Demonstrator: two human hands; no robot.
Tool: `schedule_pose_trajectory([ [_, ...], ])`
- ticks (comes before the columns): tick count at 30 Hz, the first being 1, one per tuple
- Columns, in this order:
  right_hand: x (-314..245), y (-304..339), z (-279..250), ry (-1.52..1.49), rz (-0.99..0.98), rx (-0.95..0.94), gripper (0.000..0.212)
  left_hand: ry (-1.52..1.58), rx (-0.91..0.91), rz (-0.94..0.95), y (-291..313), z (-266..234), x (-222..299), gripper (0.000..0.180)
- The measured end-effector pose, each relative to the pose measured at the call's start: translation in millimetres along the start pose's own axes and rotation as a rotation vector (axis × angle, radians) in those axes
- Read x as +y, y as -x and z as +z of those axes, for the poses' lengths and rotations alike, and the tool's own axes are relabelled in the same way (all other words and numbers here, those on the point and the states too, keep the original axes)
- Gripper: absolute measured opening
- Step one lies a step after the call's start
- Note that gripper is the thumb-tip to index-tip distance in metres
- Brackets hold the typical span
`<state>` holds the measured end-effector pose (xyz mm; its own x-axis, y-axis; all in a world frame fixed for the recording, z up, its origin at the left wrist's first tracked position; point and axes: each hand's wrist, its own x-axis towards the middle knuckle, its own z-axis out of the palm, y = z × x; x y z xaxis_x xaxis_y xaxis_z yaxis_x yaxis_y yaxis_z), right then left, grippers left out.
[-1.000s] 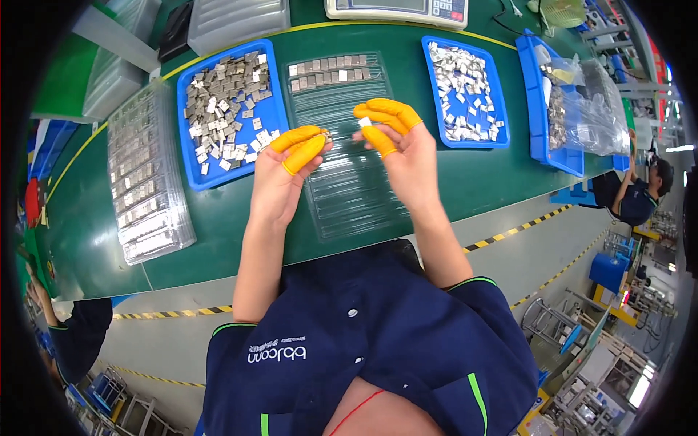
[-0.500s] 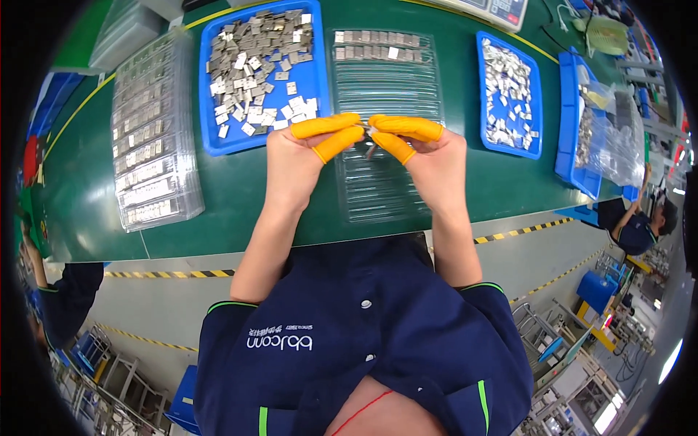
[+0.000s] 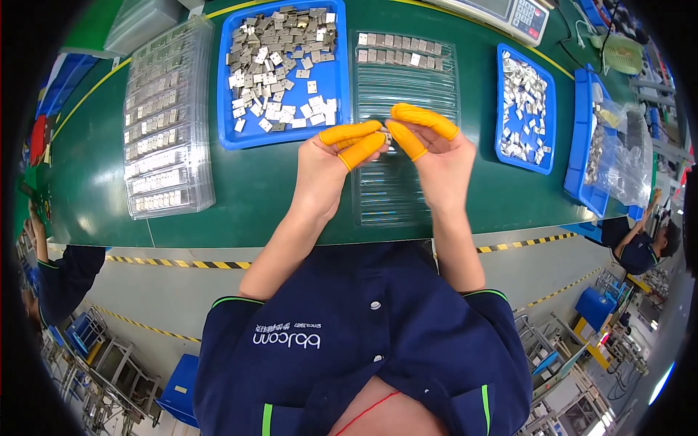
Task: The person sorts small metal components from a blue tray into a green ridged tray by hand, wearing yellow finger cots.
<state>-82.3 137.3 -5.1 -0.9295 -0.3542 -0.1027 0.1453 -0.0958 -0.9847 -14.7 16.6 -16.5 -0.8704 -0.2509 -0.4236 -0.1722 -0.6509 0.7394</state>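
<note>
Over the clear ribbed tray (image 3: pixel 407 196), my left hand (image 3: pixel 327 163) pinches a small silvery metal piece (image 3: pixel 387 134) between yellow-cotted fingertips. My right hand (image 3: pixel 440 156), also in yellow finger cots, meets the same piece from the other side, thumb tip against it and forefinger just above. The fingers partly cover the piece, so its exact shape is hidden. Behind my hands, two rows of small flat metal pieces (image 3: pixel 400 51) fill the far end of the tray. A blue tray (image 3: pixel 225 87) of loose flat metal pieces lies beyond my left hand.
Stacked clear trays (image 3: pixel 207 145) of metal parts stand at the left. To the right are a blue tray (image 3: pixel 551 123) of small white-and-silver parts and a blue bin (image 3: pixel 571 171) with plastic bags. A scale (image 3: pixel 527 18) sits at the back. Other people work at both sides.
The view has shifted, so the table things appear farther right. My right forefinger has lifted a little away from the thumb, and the left fingertips have turned around the piece.
</note>
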Motion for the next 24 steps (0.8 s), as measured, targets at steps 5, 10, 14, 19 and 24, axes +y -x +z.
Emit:
schedule_pose_trajectory([
  [5, -2, 2, 4, -0.038, -0.006, -0.02, 0.026, 0.053, 0.042, 0.045, -3, -3, 0, 0.021],
  [10, -5, -3, -12, -0.035, 0.236, -0.095, 0.029, -0.348, -0.096, 0.157, -5, -11, 4, 0.024],
  [14, -9, -1, -16, -0.127, 0.35, -0.132, 0.029, -0.312, -0.12, 0.096, -3, -9, 10, 0.025],
  [19, -9, 2, -22, -0.041, 0.394, -0.207, 0.028, -0.469, -0.147, 0.111, 3, -11, 11, 0.022],
  [24, -7, 2, -22, -0.116, 0.558, -0.242, 0.025, -0.469, -0.146, 0.062, 5, -19, 22, 0.023],
])
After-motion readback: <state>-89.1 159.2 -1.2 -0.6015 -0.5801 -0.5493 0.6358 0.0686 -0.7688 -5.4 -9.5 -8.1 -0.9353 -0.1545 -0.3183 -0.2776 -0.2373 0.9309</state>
